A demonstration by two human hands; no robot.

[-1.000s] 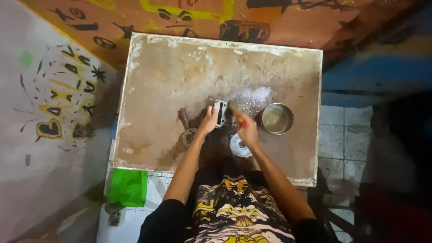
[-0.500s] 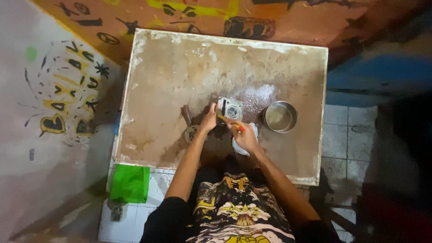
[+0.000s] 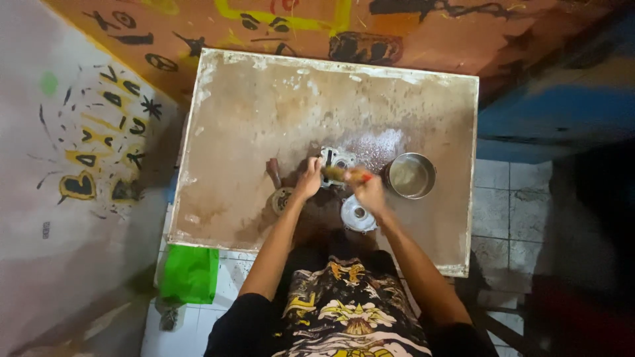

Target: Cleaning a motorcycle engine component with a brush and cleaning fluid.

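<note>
my left hand point(image 3: 308, 178) grips the metal part point(image 3: 336, 160) at table point(image 3: 264, 106) centre, fingers closed on its edge to steady it. right hand point(image 3: 368, 188) closed round a brush point(image 3: 338, 173), bristles on part. bowl point(image 3: 411, 175) at 3 o'clock, within reach; round cover point(image 3: 358, 215) at 5.

Light falls from above onto the middle of the frame, so the stained brown rectangular surface point(image 3: 278, 119) is the brightest area. The right edge and lower corners sink into deep shadow. A small round metal bowl point(image 3: 411, 175) shows dull glare. Detail is soft and grainy throughout, with wide-angle stretching toward the edges.
</note>
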